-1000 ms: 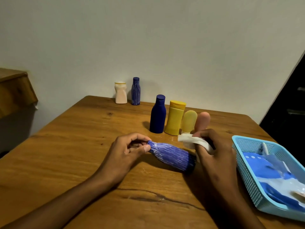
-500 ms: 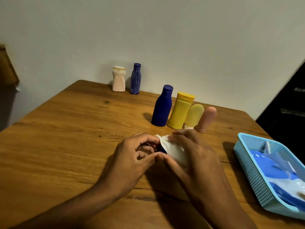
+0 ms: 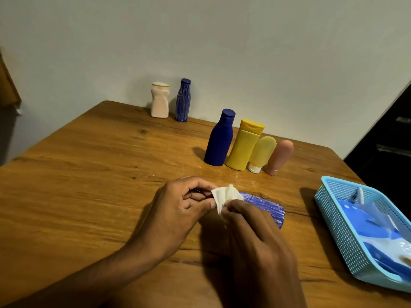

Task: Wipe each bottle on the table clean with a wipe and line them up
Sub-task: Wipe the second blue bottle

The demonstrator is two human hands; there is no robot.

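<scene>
Striped bottle (image 3: 264, 207) lies flat on the bench (image 3: 89, 174), centre. Left hand (image 3: 175, 214) grip curls round its neck end; right hand (image 3: 255, 236) grip pinches the wipe (image 3: 224, 196) against it. Four bottles (image 3: 242, 145) stand lined up at twelve o'clock.

wooden table (image 3: 77, 174), blue basket (image 3: 340, 223), grey wall (image 3: 222, 52)

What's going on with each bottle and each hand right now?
streaked blue bottle: lying on table, held.
white wipe: pressed on its neck end.
left hand: grips cap end.
right hand: pinches wipe.
four bottles in a row: standing.
cream bottle, striped blue bottle: upright by wall.
</scene>
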